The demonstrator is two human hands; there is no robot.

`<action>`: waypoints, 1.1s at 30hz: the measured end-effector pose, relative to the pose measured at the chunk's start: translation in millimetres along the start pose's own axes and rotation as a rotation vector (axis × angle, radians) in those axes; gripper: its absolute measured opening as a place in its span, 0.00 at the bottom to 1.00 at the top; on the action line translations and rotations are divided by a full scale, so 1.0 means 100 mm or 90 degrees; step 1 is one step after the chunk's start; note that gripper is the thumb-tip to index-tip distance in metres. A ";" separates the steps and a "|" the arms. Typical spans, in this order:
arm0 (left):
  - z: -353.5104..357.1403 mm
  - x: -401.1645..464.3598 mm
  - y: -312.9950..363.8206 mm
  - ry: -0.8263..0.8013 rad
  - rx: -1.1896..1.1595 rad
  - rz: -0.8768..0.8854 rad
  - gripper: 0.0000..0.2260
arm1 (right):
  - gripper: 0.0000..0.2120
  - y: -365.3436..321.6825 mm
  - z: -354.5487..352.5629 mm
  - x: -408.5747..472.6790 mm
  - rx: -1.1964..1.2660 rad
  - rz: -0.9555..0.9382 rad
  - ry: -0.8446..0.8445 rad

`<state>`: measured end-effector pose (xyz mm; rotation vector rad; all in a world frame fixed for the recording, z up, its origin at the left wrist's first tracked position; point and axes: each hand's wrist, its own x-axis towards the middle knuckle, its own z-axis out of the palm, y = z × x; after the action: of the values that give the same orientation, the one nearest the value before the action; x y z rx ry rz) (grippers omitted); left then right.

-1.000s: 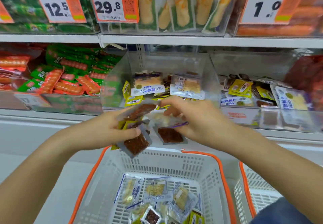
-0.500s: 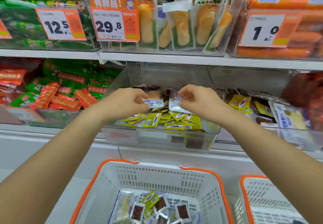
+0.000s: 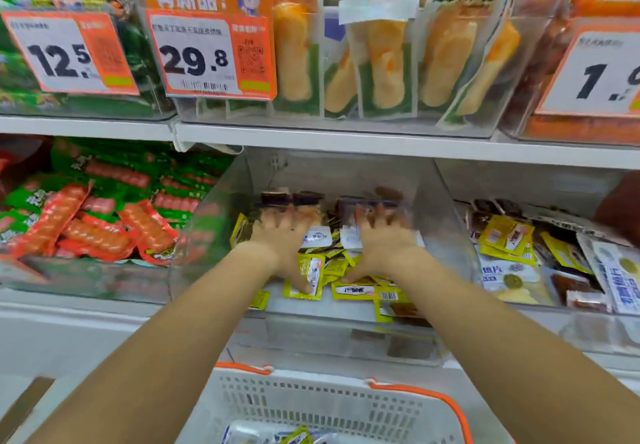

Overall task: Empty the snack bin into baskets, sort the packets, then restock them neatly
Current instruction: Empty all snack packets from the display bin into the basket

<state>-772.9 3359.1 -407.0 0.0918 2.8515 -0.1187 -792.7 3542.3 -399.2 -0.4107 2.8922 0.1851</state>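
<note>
A clear plastic snack bin (image 3: 446,222) sits on the middle shelf, holding several small yellow, white and dark packets (image 3: 353,291). Both my hands are inside it, palms down on the pile. My left hand (image 3: 282,236) has its fingers spread over the back packets, thumb touching a yellow packet near the front. My right hand (image 3: 382,236) lies beside it, fingers spread toward the dark packets (image 3: 291,198) at the rear. Neither hand is curled round a packet. Below, a white basket with an orange rim (image 3: 398,388) holds a few packets (image 3: 294,436).
A neighbouring bin on the right (image 3: 540,263) holds mixed yellow and white packets. On the left lie red and green sausage packs (image 3: 97,222). The upper shelf carries price tags (image 3: 207,52) and upright yellow snack packs (image 3: 384,63). The shelf edge (image 3: 346,142) runs above the bin.
My hands dropped their packets into the basket, then reached up into the bin. They have since moved deeper and flattened over the pile. The view has tilted upward.
</note>
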 end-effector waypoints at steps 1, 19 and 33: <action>-0.02 0.04 0.00 0.004 0.000 0.004 0.60 | 0.60 0.00 -0.02 0.04 -0.015 -0.008 0.011; -0.27 0.33 0.33 0.077 -0.018 0.033 0.37 | 0.21 0.13 -0.30 0.04 -0.027 -0.082 0.117; -0.30 0.31 0.34 0.151 0.205 0.099 0.24 | 0.16 0.16 -0.43 -0.26 0.044 -0.121 -0.052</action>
<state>-808.8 3397.0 -389.3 0.4178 3.0187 -0.5695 -781.7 3557.8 -350.2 -0.6447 2.7512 0.0689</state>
